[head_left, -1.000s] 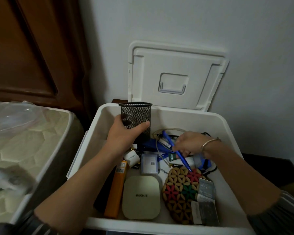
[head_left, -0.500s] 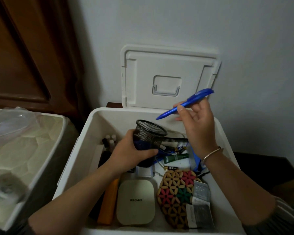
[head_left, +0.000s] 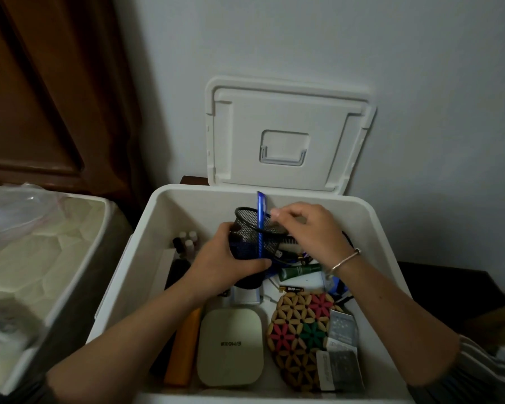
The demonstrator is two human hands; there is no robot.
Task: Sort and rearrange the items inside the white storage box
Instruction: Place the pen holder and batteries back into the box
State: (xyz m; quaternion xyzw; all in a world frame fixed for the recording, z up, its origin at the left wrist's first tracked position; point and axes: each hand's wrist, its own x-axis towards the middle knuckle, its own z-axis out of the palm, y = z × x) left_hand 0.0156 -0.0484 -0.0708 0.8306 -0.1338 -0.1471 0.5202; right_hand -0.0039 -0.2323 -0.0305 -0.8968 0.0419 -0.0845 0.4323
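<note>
In the open white plastic storage box (head_left: 158,228) we see, from the left, small capped bottles (head_left: 187,242), a flat orange tube (head_left: 184,354), a cream rounded-square case (head_left: 231,348), a green tube (head_left: 299,271), a round woven flower-pattern mat (head_left: 301,336) and silver foil packets (head_left: 342,330). Our left hand (head_left: 225,263) grips a black wire-mesh pen cup (head_left: 251,237), tilted above the clutter; a blue plastic pen (head_left: 260,217) stands in it. Our right hand (head_left: 306,231) hovers beside the pen's top, fingers curled; we cannot tell whether they touch it.
</note>
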